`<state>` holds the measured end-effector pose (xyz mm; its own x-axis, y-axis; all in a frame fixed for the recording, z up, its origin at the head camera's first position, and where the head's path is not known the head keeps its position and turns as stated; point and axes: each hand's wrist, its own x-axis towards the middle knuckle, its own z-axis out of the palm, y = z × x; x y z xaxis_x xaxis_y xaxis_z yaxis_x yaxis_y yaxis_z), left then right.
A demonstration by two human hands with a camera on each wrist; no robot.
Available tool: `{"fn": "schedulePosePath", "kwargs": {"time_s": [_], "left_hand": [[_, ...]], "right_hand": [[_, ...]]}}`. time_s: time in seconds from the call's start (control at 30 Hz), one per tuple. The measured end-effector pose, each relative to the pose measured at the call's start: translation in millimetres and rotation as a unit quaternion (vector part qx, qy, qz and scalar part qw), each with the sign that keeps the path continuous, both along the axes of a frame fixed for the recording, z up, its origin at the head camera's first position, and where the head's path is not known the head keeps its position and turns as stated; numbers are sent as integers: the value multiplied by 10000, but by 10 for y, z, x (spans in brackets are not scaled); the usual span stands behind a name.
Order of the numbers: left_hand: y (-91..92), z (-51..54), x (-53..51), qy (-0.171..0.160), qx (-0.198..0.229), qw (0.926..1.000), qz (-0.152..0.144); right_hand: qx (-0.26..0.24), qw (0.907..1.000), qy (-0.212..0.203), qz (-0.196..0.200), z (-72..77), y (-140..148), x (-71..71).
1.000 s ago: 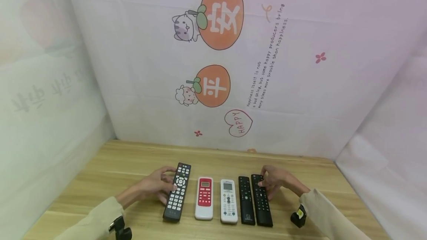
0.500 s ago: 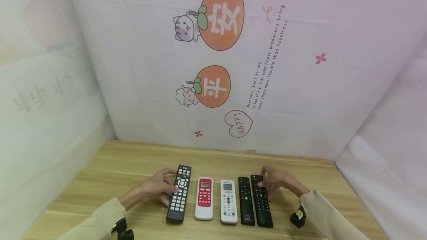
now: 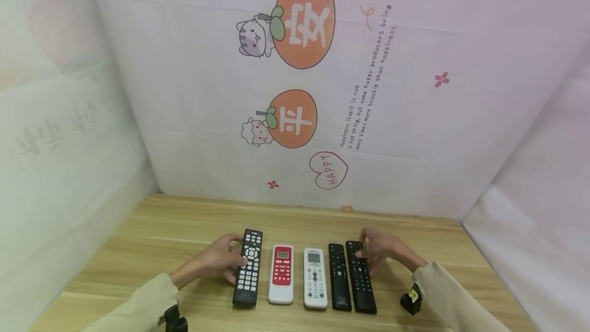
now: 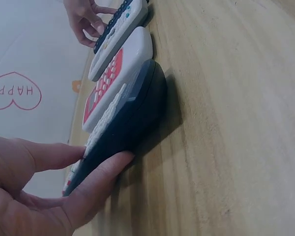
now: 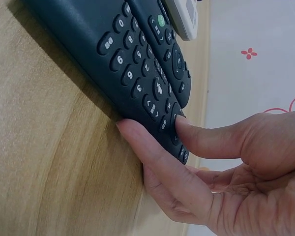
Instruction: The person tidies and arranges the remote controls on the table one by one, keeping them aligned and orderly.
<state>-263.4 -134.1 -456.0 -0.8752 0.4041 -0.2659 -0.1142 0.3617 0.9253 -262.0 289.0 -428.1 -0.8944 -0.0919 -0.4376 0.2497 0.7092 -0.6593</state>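
Observation:
My left hand [image 3: 217, 260] grips a dark remote control with white buttons [image 3: 246, 282] by its left side, thumb on its face. In the left wrist view its upper end lies between thumb and fingers, and a shadow falls beside it on the wood. At the right end of the row, my right hand [image 3: 381, 248] pinches a black remote control [image 3: 364, 296] near its top, with the thumb [image 5: 201, 140] on its buttons. Between them lie a red-and-white remote [image 3: 281, 292], a white remote with a small screen [image 3: 315, 298] and a slim black remote [image 3: 341, 291].
All the remotes stand side by side on a wooden table [image 3: 184, 219]. A white printed cloth [image 3: 415, 132] hangs behind it, with more cloth at both sides. Each wrist bears a small black camera, such as the left one [image 3: 175, 320].
The left hand has shifted the dark remote slightly right at its lower end, so it stands straighter, nearer the red-and-white one. The right hand and the other remotes look unmoved.

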Motion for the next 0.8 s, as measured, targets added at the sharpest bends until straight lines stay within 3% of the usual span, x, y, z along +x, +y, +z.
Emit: {"fn": "schedulePosePath", "kwargs": {"time_s": [0.2,0.5,0.8], "left_hand": [[4,25,2,66,-162,9998,-23],[19,32,20,132,-499,9982,319],[39,56,36,142,-612,9971,438]], "right_hand": [[-76,10000,-20,13,3,11,-5],[-103,9999,-27,6,4,10,-3],[-99,9999,-25,-10,2,5,-5]]}}
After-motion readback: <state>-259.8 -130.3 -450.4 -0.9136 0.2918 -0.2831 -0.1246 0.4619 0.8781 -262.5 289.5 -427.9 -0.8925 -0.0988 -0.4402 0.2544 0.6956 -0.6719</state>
